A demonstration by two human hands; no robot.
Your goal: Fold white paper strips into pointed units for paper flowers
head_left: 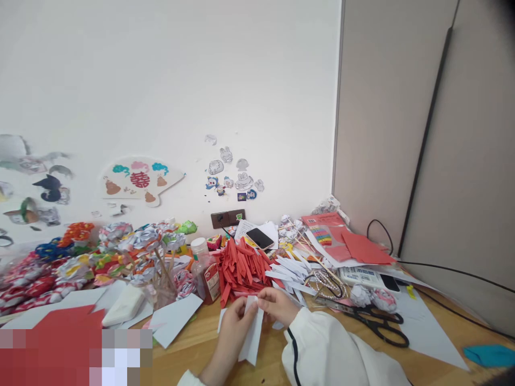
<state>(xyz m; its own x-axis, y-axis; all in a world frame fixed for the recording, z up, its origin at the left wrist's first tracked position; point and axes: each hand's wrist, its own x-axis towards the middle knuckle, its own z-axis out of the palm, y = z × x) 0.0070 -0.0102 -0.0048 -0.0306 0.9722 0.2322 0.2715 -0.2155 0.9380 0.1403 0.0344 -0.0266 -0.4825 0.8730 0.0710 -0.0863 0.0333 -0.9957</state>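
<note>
Both my hands hold a folded strip of white paper (252, 335) over the wooden table (193, 348). My left hand (230, 328) pinches its left edge near the top, fingers closed on it. My right hand (277, 304), in a white sleeve, pinches the top right corner. Just behind them lie a heap of folded red paper strips (241, 268) and a heap of folded white strips (287, 268).
Black scissors (380, 324) lie right of my sleeve. A red-labelled bottle (205, 273) stands left of the red heap. Paper flowers (132, 249) crowd the back left. A phone (259, 238), red sheets (362, 246), cables and a teal scrap (488, 355) lie at right.
</note>
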